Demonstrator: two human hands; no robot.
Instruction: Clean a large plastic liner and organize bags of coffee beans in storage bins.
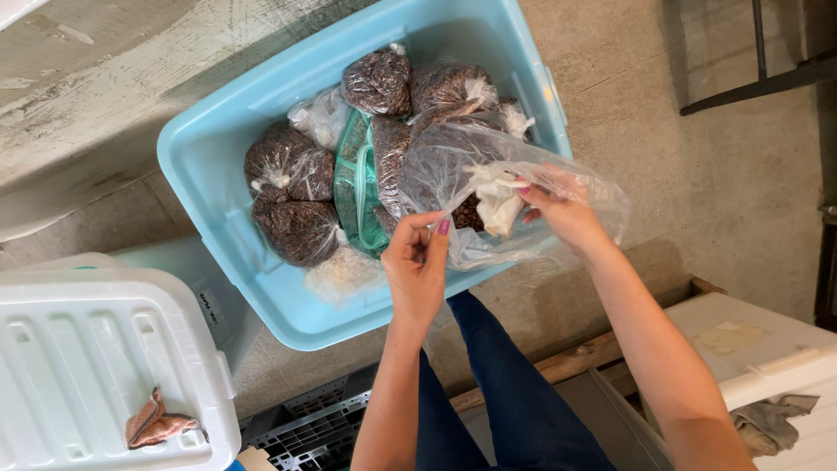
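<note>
I hold a clear plastic bag [453,166] over the near right corner of a light blue bin [218,139]. My left hand [417,266] pinches the bag's near edge between thumb and fingers. My right hand [562,209] grips the bag's other side beside a white crumpled wad [497,201] inside it. Some dark brown contents show at the bag's bottom. Several knotted clear bags of brown grains [292,196] fill the bin, with a green zip pouch [357,183] among them and a pale bag [342,272] at the near side.
A white ribbed lid [96,358] with a crumpled pinkish cloth [155,426] lies at lower left. A black plastic crate [314,427] sits by my blue-trousered legs. A white box [767,358] with a grey rag [772,423] is at lower right. The floor is concrete.
</note>
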